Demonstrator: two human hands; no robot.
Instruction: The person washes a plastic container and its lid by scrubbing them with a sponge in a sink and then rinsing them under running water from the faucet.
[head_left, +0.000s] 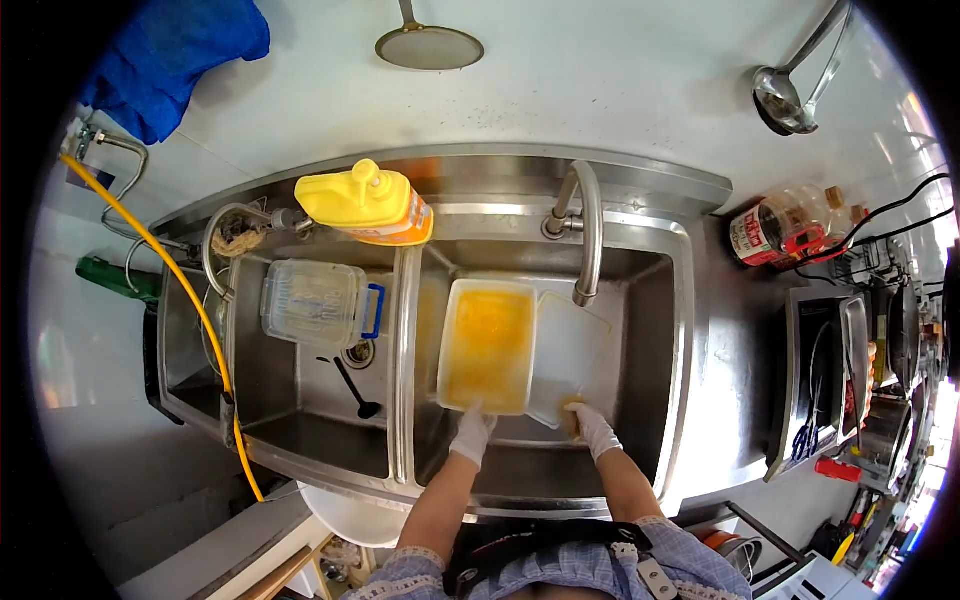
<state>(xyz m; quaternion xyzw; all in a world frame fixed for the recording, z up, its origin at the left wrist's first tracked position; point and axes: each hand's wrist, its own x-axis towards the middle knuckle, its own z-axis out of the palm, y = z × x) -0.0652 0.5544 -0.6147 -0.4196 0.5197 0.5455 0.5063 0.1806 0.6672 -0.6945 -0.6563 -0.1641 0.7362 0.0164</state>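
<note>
A white rectangular tub [533, 350], its inside coloured yellow, stands in the right sink basin. My left hand [472, 438], in a white glove, grips the tub's near rim, its fingertips partly hidden there. To the right my gloved right hand [598, 432] is closed on a yellowish-brown sponge [573, 416], low in the same basin. A clear plastic lid [572, 345] lies on the basin floor, partly covered by the tub and close to the sponge.
A curved faucet [590, 235] reaches over the right basin. On the divider's back end stands a yellow jug [375, 205]. The left basin holds a clear box [315, 303] with a blue latch and a black ladle [357, 392]. A yellow hose [190, 285] crosses at left.
</note>
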